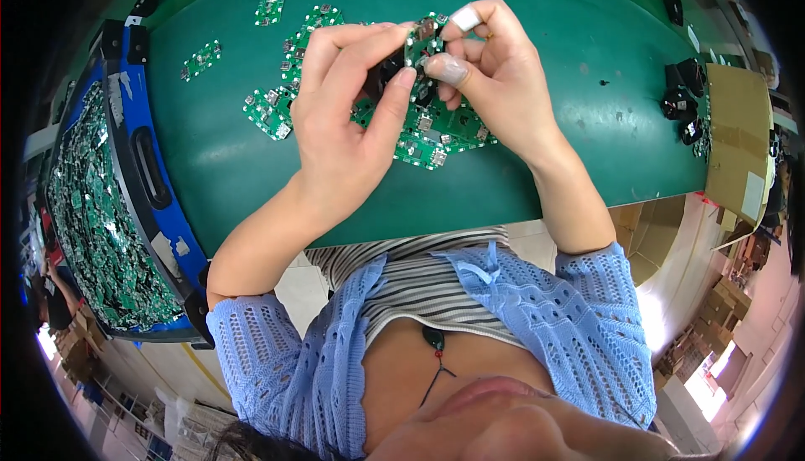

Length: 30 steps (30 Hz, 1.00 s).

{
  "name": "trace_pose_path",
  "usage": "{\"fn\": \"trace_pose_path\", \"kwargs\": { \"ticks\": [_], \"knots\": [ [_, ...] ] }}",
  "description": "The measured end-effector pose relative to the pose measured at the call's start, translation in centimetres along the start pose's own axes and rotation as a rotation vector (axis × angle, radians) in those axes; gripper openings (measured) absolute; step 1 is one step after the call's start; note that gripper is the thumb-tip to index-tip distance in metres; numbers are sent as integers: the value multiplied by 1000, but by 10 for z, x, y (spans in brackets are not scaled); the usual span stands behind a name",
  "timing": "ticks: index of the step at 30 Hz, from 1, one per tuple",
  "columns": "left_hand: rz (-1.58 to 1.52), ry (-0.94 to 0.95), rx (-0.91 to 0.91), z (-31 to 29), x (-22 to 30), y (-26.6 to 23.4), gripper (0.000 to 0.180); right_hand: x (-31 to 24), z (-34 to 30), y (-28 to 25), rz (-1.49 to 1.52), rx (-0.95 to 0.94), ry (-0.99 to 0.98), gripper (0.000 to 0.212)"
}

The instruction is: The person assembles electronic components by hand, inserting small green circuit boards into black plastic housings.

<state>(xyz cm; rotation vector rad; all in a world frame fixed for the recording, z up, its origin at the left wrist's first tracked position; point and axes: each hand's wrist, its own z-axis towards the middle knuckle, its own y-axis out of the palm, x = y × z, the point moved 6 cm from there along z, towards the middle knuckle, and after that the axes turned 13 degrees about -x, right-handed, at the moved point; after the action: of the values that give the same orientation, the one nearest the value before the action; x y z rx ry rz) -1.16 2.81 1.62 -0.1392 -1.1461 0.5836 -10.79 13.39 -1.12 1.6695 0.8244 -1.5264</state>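
Note:
Above the middle of the table, my left hand (pixel 340 117) is closed on a small green circuit board (pixel 423 35), which stands nearly upright between fingertips and thumb. A black part (pixel 386 71) shows under the left fingers, mostly hidden by them. My right hand (pixel 507 83) pinches at the board's right edge with curled fingers. White tape wraps its index finger, and a greyish cover sits on the thumb. The exact contact of the right fingertips is hidden. Beneath both hands lies a pile of green circuit boards (pixel 419 151) with silver connectors.
The table has a green top (pixel 587 171). Single boards lie apart at the left (pixel 201 60) and far left (pixel 271 1). A blue bin (pixel 172 218) full of boards stands at the left edge. Black parts (pixel 681 104) and a cardboard box (pixel 738 142) are at the right.

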Motion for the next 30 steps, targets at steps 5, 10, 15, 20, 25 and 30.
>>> {"fn": "trace_pose_path", "kwargs": {
  "ticks": [5, 10, 15, 20, 25, 30],
  "knots": [
    [-452, -189, 69, 1, -23, 9, 30, -22, -6, 3, -686, 188, -440, 27],
    [-632, -229, -61, 4, -24, 12, 38, -21, -8, -5, -560, 229, -406, 27],
    [-403, -397, -371, 6, -30, 5, 30, -21, -13, -11, -420, 232, -391, 26],
    [-847, -650, -252, -2, -41, 11, 23, -19, -18, 6, -155, 42, -229, 35],
    [-964, -689, -291, -3, -32, 14, 25, -32, -29, 28, -901, -45, -530, 25],
    [-957, -659, -153, -8, -32, 21, 28, -34, -26, 28, -990, 68, -763, 23]
  ]
}}
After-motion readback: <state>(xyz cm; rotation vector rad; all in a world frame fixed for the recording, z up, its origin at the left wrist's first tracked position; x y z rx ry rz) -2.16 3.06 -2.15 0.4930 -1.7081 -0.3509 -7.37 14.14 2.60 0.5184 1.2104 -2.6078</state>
